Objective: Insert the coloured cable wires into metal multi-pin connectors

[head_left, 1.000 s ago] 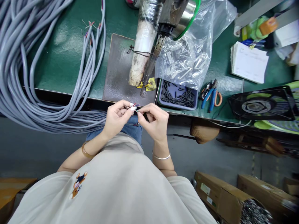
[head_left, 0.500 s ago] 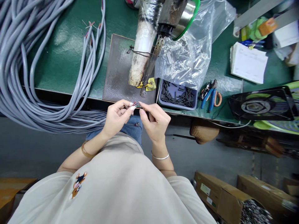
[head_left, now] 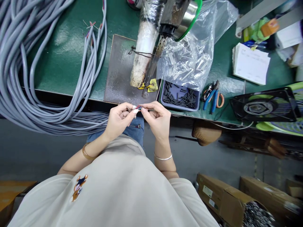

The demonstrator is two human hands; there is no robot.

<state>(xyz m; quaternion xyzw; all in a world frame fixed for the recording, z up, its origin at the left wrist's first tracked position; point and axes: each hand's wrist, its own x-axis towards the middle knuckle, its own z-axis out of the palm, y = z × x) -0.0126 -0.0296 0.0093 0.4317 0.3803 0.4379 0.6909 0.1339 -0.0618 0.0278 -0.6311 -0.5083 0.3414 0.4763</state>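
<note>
Just off the table's front edge, my left hand (head_left: 120,118) pinches a small bunch of thin coloured wires (head_left: 138,108) between thumb and fingers. From the other side my right hand (head_left: 158,117) closes on the same wires, its fingertips almost meeting the left ones. Red, blue and other strands show in the narrow gap; the rest is hidden by fingers. Below the hands, a small connector on dark wires (head_left: 138,126) lies over the jeans. Beyond them, the metal nozzle of a hot-air tool (head_left: 155,63) points down towards a dark board (head_left: 119,69).
Thick grey cables (head_left: 47,94) fill the left side and hang over the edge. A purple tray (head_left: 196,108) of short black tubes sits right of the board, below a clear plastic bag (head_left: 189,60). Further right are pliers (head_left: 214,99), a notepad (head_left: 251,64) and a black fan (head_left: 262,105).
My right hand has shifted slightly left and its fingers have closed in on the wires, nearer to my left fingertips. My left hand stays nearly still.
</note>
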